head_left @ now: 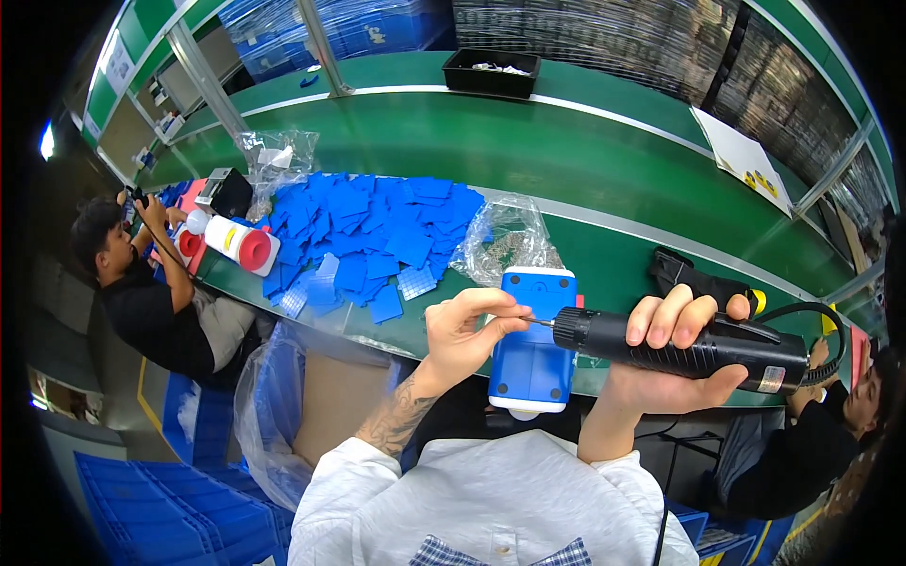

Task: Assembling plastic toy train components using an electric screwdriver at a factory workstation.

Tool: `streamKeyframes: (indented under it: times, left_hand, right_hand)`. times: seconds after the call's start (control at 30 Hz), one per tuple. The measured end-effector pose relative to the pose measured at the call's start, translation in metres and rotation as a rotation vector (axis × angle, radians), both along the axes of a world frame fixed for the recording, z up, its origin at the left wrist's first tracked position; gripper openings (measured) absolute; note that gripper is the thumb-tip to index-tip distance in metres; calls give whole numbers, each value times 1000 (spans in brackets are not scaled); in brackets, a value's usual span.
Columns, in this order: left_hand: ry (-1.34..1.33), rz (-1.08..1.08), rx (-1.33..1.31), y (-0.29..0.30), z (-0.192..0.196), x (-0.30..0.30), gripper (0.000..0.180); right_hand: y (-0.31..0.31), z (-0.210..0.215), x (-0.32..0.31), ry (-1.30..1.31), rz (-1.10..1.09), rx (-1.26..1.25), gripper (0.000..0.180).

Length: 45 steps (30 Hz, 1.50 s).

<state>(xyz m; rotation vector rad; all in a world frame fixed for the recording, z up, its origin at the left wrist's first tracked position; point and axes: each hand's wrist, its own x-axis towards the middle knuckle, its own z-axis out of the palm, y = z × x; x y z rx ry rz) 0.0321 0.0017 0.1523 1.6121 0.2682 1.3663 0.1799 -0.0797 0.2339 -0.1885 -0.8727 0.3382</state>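
A black electric screwdriver [689,351] lies level in my right hand [675,354], whose fingers and thumb wrap round its body. Its thin metal bit [540,322] points left. My left hand [469,335] is closed in a pinch, thumb and forefinger at the tip of that bit; any small screw between them is hidden. Beneath the bit and the screwdriver's front end is a blue and white plastic housing [533,373], its blue face with dark round spots at the corners turned up. Part of it is covered by my left fingers and the tool.
A heap of blue square sheets [368,231] covers the bench to the left, beside a clear bag of small parts [510,241]. A white and red unit [241,243] stands beyond. Co-workers sit at both sides. A black bin [492,74] is at the back; a lined carton [340,401] stands below.
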Motion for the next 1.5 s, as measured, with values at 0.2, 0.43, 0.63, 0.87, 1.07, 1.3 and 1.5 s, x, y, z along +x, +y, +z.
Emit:
streamKeyframes:
  times: [0.2,0.43,0.63,0.87,1.07,1.3,1.5]
  left_hand:
    - [192,92,22,-3,9,17,33]
    - [574,196,289,8,-3,22,56]
    - [609,212,235,12,-17,25,54]
    - [536,140,18,6,-17,28,51]
    - [531,133,77,5,-14,31,49]
    - [538,117,13,4,-18,33,48]
    - [495,140,-9,8,-29,36,51]
  right_hand:
    - [12,4,8,-5,53,-108,53]
    - [57,2,4,-199,-124,-449,31]
    - [78,-4,1,-354,-316,-533,27]
    - [79,11,-12,-488,-428,-629,36]
    - [76,11,-11,-566,-507,-620,38]
    - [81,8,-6,-500,-439,-618,36]
    - [83,4,-5,-504,-472,-625,36]
